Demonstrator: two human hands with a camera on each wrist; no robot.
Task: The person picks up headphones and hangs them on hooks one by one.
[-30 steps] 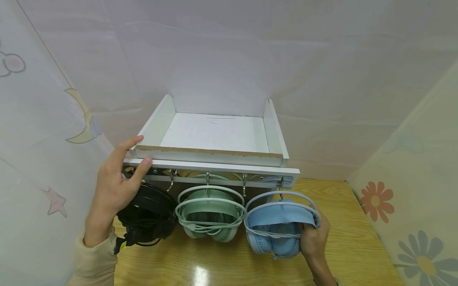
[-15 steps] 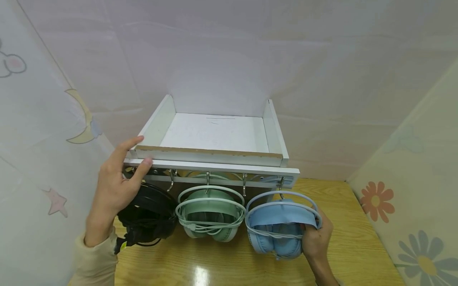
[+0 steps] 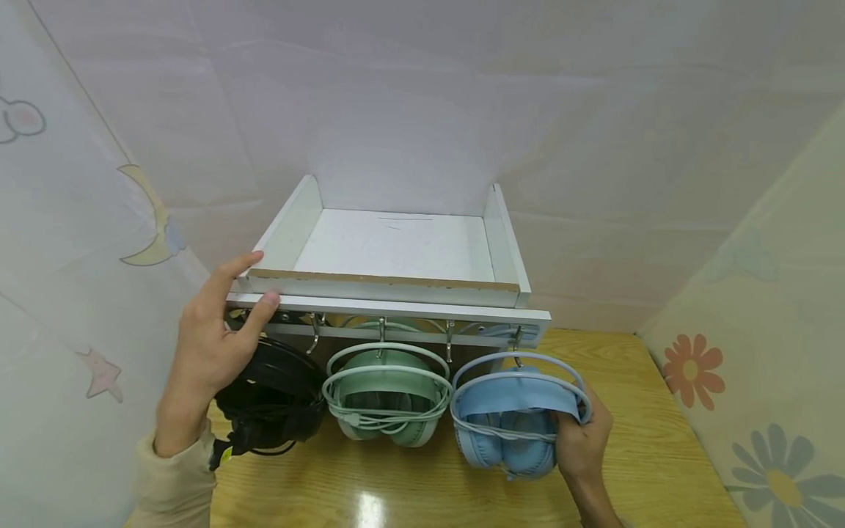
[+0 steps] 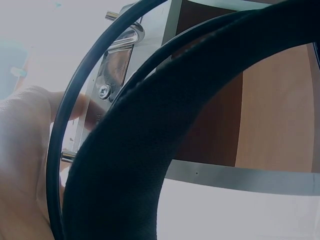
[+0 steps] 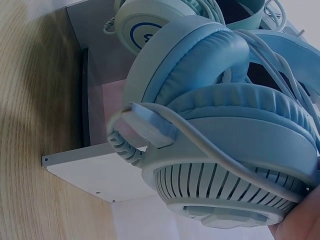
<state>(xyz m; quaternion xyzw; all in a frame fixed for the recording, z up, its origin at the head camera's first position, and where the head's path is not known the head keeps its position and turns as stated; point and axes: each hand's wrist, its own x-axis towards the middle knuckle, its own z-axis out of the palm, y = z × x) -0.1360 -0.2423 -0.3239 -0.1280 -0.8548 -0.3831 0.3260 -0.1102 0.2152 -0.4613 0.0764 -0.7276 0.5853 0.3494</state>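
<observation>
Blue headphones (image 3: pixel 518 396) hang at the right end of a white rack (image 3: pixel 389 302), their headband on a metal hook (image 3: pixel 518 341). My right hand (image 3: pixel 584 436) grips them by their right side, and its fingers are partly hidden behind the band. In the right wrist view the blue ear cups (image 5: pixel 225 150) and a looped cable fill the middle. My left hand (image 3: pixel 214 330) holds the rack's front left corner, thumb in front. Just below it hang black headphones (image 3: pixel 277 389), whose band (image 4: pixel 125 130) crosses the left wrist view. Green headphones (image 3: pixel 389 396) hang in between.
The rack's top is a shallow white tray (image 3: pixel 403 246) with raised sides. Bare metal hooks (image 3: pixel 450 341) stick out between the headphones. Below lies a wooden tabletop (image 3: pixel 647 440). Pale printed cloth (image 3: pixel 422 110) walls close in the back and both sides.
</observation>
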